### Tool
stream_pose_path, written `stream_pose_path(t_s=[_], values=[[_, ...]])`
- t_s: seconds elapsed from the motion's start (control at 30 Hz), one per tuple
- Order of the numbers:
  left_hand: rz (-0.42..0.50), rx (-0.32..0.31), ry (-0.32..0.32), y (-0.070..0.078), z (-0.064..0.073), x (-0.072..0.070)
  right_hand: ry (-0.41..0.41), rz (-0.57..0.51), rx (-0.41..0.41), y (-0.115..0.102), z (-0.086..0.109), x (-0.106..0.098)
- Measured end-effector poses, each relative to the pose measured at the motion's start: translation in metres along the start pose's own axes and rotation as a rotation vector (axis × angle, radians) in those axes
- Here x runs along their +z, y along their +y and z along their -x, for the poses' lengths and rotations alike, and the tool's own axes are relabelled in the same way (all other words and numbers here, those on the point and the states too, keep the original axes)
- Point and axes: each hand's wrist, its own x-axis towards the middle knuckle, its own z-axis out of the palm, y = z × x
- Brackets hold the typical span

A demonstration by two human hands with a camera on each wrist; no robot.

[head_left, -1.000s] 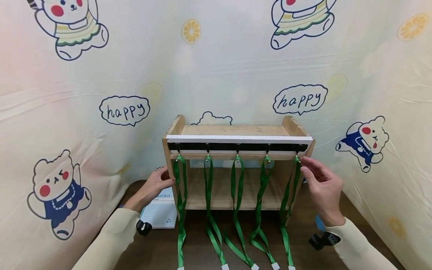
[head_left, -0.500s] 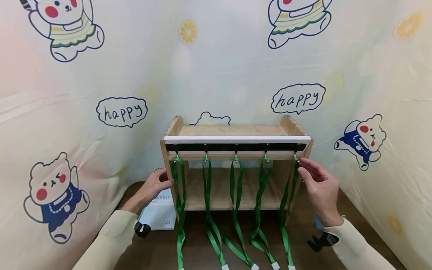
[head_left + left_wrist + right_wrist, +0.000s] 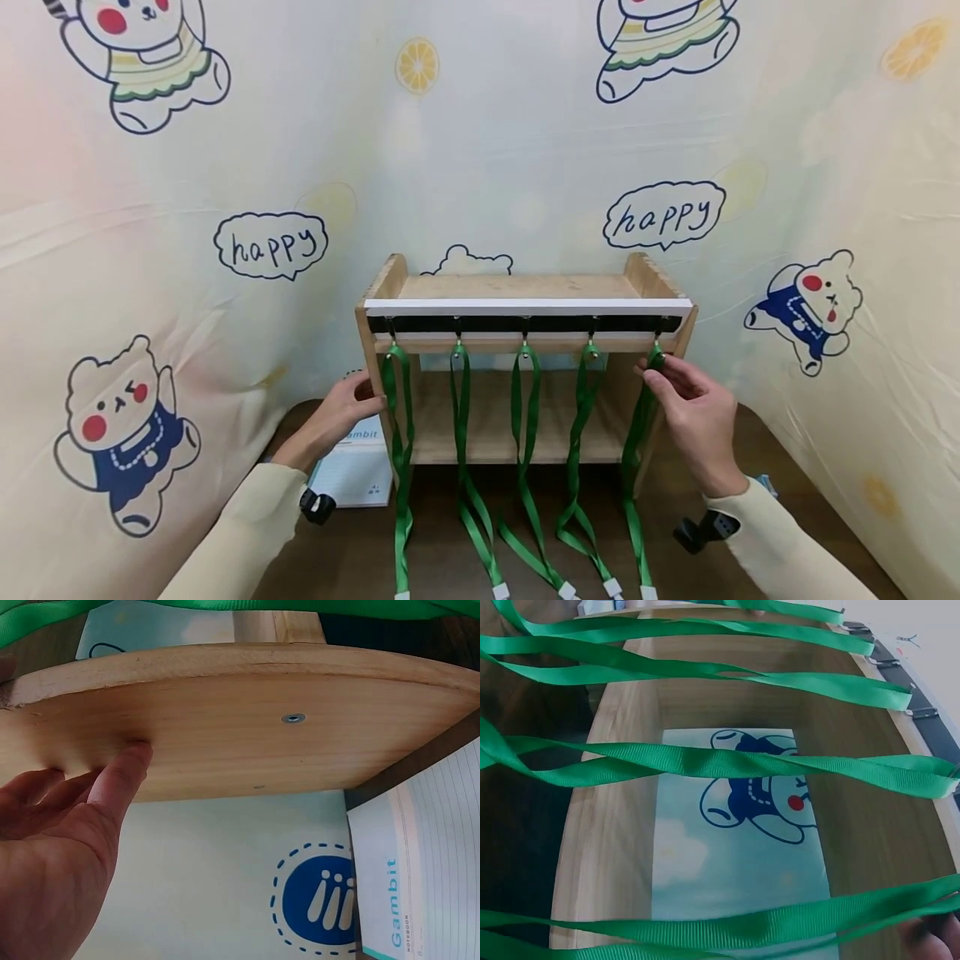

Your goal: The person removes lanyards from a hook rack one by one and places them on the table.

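Several green lanyards with white end pieces hang in a row from small metal hooks on a black-and-white strip (image 3: pixel 480 323) along the front of a small wooden shelf (image 3: pixel 517 287). In the head view my right hand (image 3: pixel 693 412) pinches the rightmost lanyard (image 3: pixel 636 433) just below its hook, thumb in front and a fingertip showing past its left side. Only dark fingertips (image 3: pixel 928 941) of that hand show in the right wrist view, beside the nearest green strap (image 3: pixel 742 922). My left hand (image 3: pixel 75 832) rests its fingertips against the outer face of the shelf's left side panel (image 3: pixel 225 742).
The shelf stands on a dark brown table (image 3: pixel 525 533). A Gambit notebook (image 3: pixel 360 467) lies left of it, behind my left forearm. Printed cloth (image 3: pixel 480 167) with cartoon bears hangs close around the back and sides. The lanyards' lower ends reach toward the table front.
My right hand has moved left from beside the shelf's right edge onto the rightmost lanyard, whose strands are now drawn together near the top. The left hand stays at the side panel.
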Motion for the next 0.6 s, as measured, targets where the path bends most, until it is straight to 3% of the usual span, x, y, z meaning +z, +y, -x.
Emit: stream_pose_path(t_s=[0.23,0.43,0.6], values=[[-0.013,-0.005,0.007,-0.0006,-0.0015,-0.0006,-0.059,-0.062,-0.007,0.0011,-0.0016,0.0037],[-0.009,-0.002,0.002,-0.0045,-0.0026,0.0006,-0.062,-0.109,0.01,0.0001,0.0001,0.0059],[-0.012,0.005,0.006,-0.0048,-0.0034,0.0,-0.054,-0.075,0.024,-0.0017,-0.0025,0.007]])
